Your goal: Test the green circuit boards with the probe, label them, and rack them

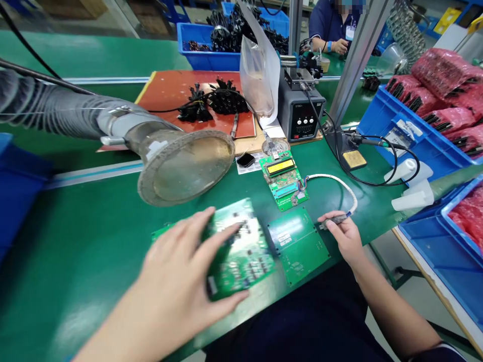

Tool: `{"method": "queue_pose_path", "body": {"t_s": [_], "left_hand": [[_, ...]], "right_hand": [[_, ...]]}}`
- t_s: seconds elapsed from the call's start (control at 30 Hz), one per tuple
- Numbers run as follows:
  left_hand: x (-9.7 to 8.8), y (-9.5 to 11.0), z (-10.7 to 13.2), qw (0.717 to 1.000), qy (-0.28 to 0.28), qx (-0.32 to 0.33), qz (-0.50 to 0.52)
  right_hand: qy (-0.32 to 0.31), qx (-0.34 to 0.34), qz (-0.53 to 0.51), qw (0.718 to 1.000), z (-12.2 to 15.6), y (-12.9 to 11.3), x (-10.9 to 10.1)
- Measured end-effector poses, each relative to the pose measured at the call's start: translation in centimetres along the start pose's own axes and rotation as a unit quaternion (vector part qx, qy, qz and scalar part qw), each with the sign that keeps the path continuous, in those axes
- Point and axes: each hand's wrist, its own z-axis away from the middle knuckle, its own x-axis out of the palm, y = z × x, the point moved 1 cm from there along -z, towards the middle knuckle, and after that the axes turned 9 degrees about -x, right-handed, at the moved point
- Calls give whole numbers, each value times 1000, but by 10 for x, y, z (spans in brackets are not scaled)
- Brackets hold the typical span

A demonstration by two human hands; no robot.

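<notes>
My left hand (188, 261) is spread over a green circuit board (260, 261) with small dark components, its fingers apart; motion blurs it, and whether the fingertips touch the board is hard to see. Part of another green edge shows behind that hand. To the right, a second green board (298, 246) lies flat on the table, mostly bare. Beside its right edge, my right hand (345, 234) pinches a pin connector (334, 221) with metal pins pointing left. A white sleeved cable (345, 185) runs from it to a programmer board (283, 178) with a yellow display and a blue socket.
A fume-extraction hood (184, 168) hangs low at left. Behind stand a soldering station (302, 115), an iron holder with sponge (354, 159) and a blue bin (211, 60) of black cables. Right, blue bins (426, 156) hold pink-wrapped packs. A co-worker (332, 25) sits across.
</notes>
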Motion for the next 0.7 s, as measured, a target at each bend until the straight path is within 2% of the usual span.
{"method": "queue_pose_path", "body": {"t_s": [0.1, 0.17, 0.23, 0.27, 0.33, 0.4, 0.43, 0.5, 0.57, 0.63, 0.7], "left_hand": [[0, -49, 15, 999, -20, -28, -11], [7, -71, 23, 999, -44, -20, -6], [14, -80, 28, 998, -64, -11, -13], [16, -78, 28, 998, -63, -11, -20], [19, -60, 20, 999, -33, -22, -29], [22, -24, 4, 999, 4, -29, -13], [25, -2, -6, 1000, -7, -19, 1], [37, 42, -27, 996, -64, 34, 47], [55, 76, -44, 986, -141, 44, 73], [71, 93, -54, 978, -189, 28, 82], [80, 96, -56, 975, -204, 9, 87]], "right_hand": [[9, 5, 16, 1000, 2, 5, 2], [1, 2, 25, 1000, 6, 8, 3], [-11, -3, 36, 999, 9, 12, 4], [-17, -5, 41, 999, 10, 13, 4], [-15, -11, 45, 999, 12, 14, 4], [3, -15, 38, 999, 12, 12, 3], [16, -15, 33, 999, 11, 11, 3], [47, -10, 20, 999, 9, 7, 3], [76, -1, -2, 997, 8, 4, 4], [88, 9, -25, 996, 7, 3, 5], [81, 19, -42, 996, 8, 4, 6]]}}
